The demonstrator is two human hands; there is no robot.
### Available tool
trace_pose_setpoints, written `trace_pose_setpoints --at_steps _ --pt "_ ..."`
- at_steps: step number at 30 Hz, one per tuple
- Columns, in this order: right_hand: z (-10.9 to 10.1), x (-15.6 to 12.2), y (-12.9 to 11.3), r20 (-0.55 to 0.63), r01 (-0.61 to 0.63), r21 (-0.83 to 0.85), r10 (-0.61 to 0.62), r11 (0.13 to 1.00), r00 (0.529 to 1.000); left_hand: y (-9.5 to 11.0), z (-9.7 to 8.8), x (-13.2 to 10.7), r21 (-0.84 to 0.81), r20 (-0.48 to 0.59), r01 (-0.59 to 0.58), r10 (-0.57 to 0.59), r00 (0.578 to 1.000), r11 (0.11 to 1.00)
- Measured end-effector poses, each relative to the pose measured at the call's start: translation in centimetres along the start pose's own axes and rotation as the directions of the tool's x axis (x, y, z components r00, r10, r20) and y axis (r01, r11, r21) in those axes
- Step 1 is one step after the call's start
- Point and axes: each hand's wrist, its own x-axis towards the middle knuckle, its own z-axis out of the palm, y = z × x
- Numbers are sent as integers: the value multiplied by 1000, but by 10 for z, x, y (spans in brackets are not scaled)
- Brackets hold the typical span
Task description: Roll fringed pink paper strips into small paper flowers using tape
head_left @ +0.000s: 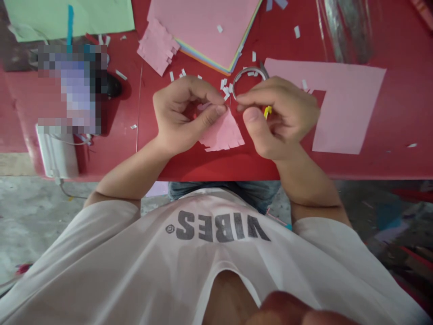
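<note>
Between thumb and forefinger, my left hand [189, 115] pinches the top of a pink paper piece [225, 133] with a snipped, fringed lower edge. My right hand [282, 113] hovers just right of it, thumb and forefinger brought near each other; anything small between them is hidden. Behind those fingers a small yellow object [268, 111] peeks out, its kind unclear. A roll of tape [250, 70] lies on the red table just beyond my right fingertips. Small white strips [224, 84] are scattered beyond both hands.
A stack of coloured paper [206, 27] lies at the back, beside another notched pink piece [158, 46]. To the right is a cut pink sheet [352, 108]. On the left are a green sheet [74, 18], a black rounded object [111, 85] and a white cabled box [57, 153].
</note>
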Motion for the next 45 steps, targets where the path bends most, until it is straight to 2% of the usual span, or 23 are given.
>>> trace_pose_setpoints --at_steps 2,5,11,16,17,24,27,33,36,40,42,45 --pt "1 1 -4 77 -144 55 140 988 987 3 1 0 5 -14 21 -21 1000 1000" --pt "1 2 -4 176 -303 83 285 949 942 4 1 -1 -20 1 30 -30 1000 999" --pt "1 4 4 237 -402 144 363 904 901 0 1 -5 0 18 78 -78 997 997" --pt "3 4 8 236 -390 162 348 907 907 -6 2 -5 -8 68 -45 45 997 999" --pt "3 4 8 233 -385 150 346 911 909 -5 2 -5 24 41 20 -21 999 1000" --pt "4 6 7 250 -378 82 348 922 903 12 6 -6 48 21 153 -154 988 987" --pt "5 6 10 233 -352 122 318 928 919 14 6 -6 78 29 182 -185 982 980" --pt "8 4 18 233 -367 141 329 920 915 15 6 -7 133 40 210 -217 975 969" --pt "8 3 19 225 -339 181 296 923 928 13 6 -8 127 37 198 -205 978 972" --pt "7 3 19 263 -337 212 278 918 924 8 4 -7 110 67 136 -144 987 985" --pt "6 2 17 259 -310 205 254 928 932 6 4 -6 99 69 84 -91 993 992" --pt "7 0 14 233 -275 135 239 952 943 6 6 -7 128 20 70 -73 997 989"
